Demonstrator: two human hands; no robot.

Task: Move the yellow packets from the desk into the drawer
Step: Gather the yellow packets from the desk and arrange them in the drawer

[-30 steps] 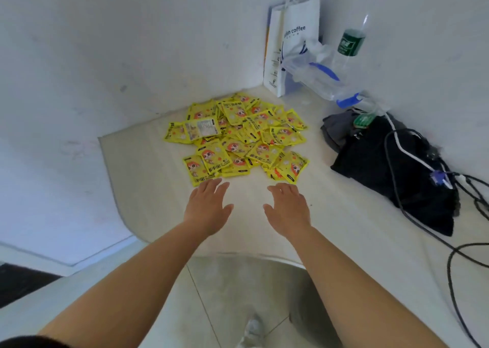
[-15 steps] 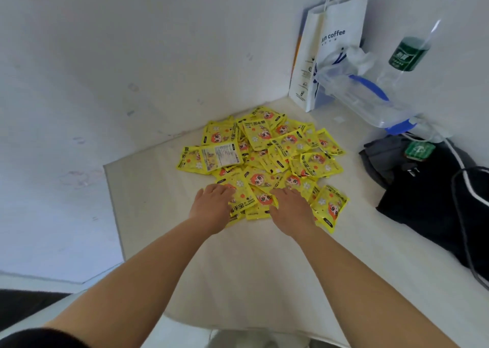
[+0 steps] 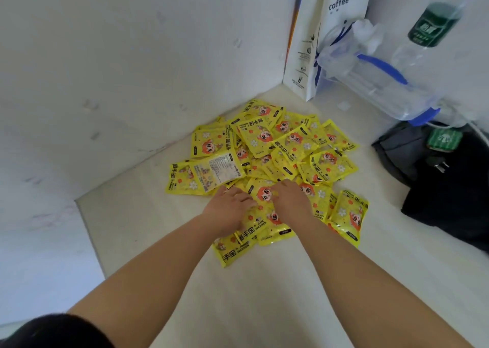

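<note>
Fingers (image 3: 239, 196) of left hand (image 3: 227, 210) curl down onto the near edge of the yellow packets (image 3: 267, 167), pressed on one packet w/ an orange-haired cartoon face; can't tell if they actually pinch it. Right hand (image 3: 291, 202) sits just beside, fingers bent down into the same packets, touching; grip not clear either. Both hands palm-down, close together, forearms reaching in from the bottom of the frame.

Packets lie in a loose overlapping heap on the pale desk (image 3: 264, 294), near the corner where two white walls meet. Print on several reads "HAND WARMER" plus Chinese characters; white flowers & orange dots on the fronts. One packet (image 3: 219, 171) at left of the heap is flipped, showing a white back w/ fine text, too small to read.

Behind the heap stands a white paper bag (image 3: 328, 30) marked "coffee". Beside it a clear plastic bag (image 3: 375, 80) w/ blue handles, and a clear bottle (image 3: 431, 27) w/ green label, characters unreadable. At right, dark fabric (image 3: 449, 183) w/ a green tag (image 3: 446, 139).
</note>
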